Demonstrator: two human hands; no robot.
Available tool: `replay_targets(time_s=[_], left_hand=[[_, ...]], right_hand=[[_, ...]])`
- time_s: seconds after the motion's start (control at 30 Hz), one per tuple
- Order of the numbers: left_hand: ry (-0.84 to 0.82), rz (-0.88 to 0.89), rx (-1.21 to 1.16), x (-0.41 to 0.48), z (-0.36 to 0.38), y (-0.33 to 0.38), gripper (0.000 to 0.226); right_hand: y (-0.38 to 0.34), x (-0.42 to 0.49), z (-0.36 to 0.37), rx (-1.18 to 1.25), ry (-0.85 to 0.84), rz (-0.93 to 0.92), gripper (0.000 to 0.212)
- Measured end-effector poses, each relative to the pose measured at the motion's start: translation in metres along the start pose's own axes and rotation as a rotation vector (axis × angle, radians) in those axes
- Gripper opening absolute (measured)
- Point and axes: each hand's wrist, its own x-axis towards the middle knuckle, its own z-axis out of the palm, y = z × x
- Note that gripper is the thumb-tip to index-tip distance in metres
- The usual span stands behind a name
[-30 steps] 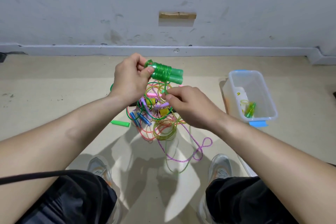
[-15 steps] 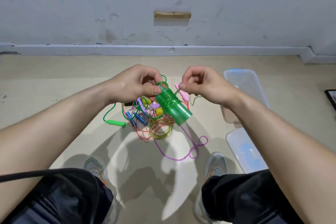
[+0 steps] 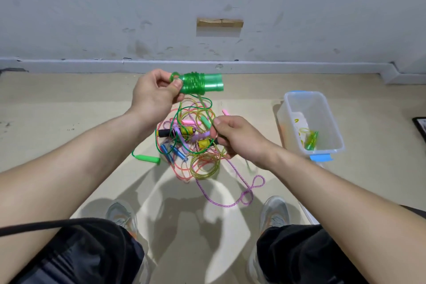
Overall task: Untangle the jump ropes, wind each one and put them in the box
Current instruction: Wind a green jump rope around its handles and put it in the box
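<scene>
1. Beige floor (image 3: 69,122) fills the near ground. The person crouches over it, with dark-clad knees and pale shoes (image 3: 121,214) at the bottom of the view.
2. Just above the knees, the right hand (image 3: 239,138) is closed in a pinch on a thin green cord (image 3: 205,108), thumb against fingers, holding it taut over the heap.
3. Under and beside that hand lies the tangle of jump ropes (image 3: 196,152): pink, yellow, purple and green strands knotted together, with blue, yellow, pink and black handles among them. A loose green handle (image 3: 147,158) lies at its left edge, and a purple rope loop (image 3: 251,189) trails out toward the right shoe.
4. Farther out and raised clear of the heap, the left hand (image 3: 154,94) grips one end of a pair of green handles (image 3: 211,82) held side by side. The green cord is already wrapped round them in many turns and runs down from there to the right hand.
5. To the right, well apart from the heap, the clear box (image 3: 302,93) stands on the floor. One wound yellow-green rope (image 3: 311,139) lies inside it.
6. Beyond everything rises a scuffed grey wall (image 3: 92,18).
7. By my judgement the job is at an early stage. One rope is boxed and a second is partly wound with its tail not yet wrapped. Several more remain knotted in the heap, waiting to be freed, wound and boxed.
</scene>
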Motion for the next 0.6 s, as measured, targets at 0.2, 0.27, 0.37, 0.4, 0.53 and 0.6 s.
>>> replay_targets(time_s=[0.2,0.27,0.37,0.4,0.53,0.6], left_hand=[[-0.006,0.338,0.672,-0.005,0.0,-0.003,0.014],[-0.076,0.36,0.702,-0.005,0.0,0.0,0.016],[-0.253,0.361,0.703,-0.005,-0.004,0.002,0.021],[-0.311,0.356,0.691,-0.007,-0.003,0.002,0.022],[-0.472,0.221,0.392,-0.014,0.002,0.003,0.02],[-0.515,0.128,0.199,-0.015,0.001,0.008,0.015]], right_hand=[[-0.035,-0.007,-0.011,-0.207,0.203,-0.212,0.027],[-0.037,-0.004,-0.022,-0.262,0.245,-0.241,0.025],[-0.031,0.003,-0.039,-0.347,0.291,-0.289,0.018],[-0.028,0.005,-0.043,-0.321,0.31,-0.298,0.016],[-0.023,0.005,-0.057,-0.123,0.281,-0.276,0.02],[-0.022,0.005,-0.06,-0.019,0.239,-0.241,0.022]])
